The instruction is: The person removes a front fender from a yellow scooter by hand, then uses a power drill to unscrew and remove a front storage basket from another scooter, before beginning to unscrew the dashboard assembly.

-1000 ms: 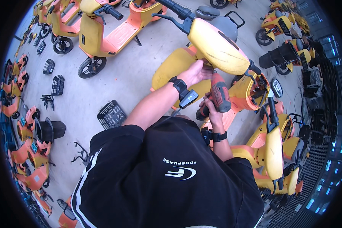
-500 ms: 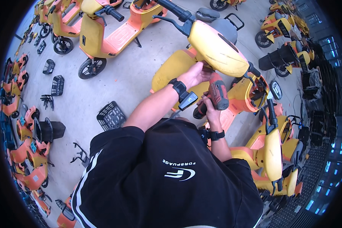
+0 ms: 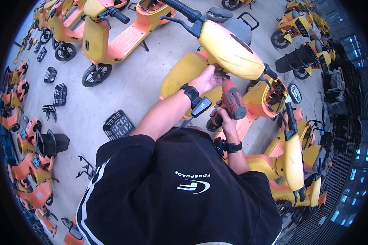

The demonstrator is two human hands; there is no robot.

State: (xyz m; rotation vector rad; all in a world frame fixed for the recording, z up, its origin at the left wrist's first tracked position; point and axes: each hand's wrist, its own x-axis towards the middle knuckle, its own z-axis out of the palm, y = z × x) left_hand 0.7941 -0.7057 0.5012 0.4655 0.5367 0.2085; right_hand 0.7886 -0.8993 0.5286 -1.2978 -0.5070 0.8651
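Observation:
Under the yellow front cowl (image 3: 229, 49) of a scooter, my left hand (image 3: 207, 80) has its fingers apart and slightly curled; the tips are partly hidden beside the drill's nose, and I see nothing clearly held. My right hand (image 3: 224, 114) grips a red-and-black cordless drill (image 3: 233, 100) by its handle, with the nose up against the underside of the cowl. A yellow body panel (image 3: 177, 81) of the same scooter is behind my left wrist, where a black strap carries a small device (image 3: 200, 105).
Yellow-and-pink scooters (image 3: 93, 45) stand close around me, one (image 3: 293, 161) by my right elbow. Black baskets (image 3: 118, 124), a black frame part (image 3: 86, 165) and other loose parts lie on the concrete floor to my left. More black parts (image 3: 333, 94) are piled at far right.
The drill has tilted slightly, its body shifting a little left while the nose stays under the cowl. My left hand stays in place; the whole view has shifted slightly.

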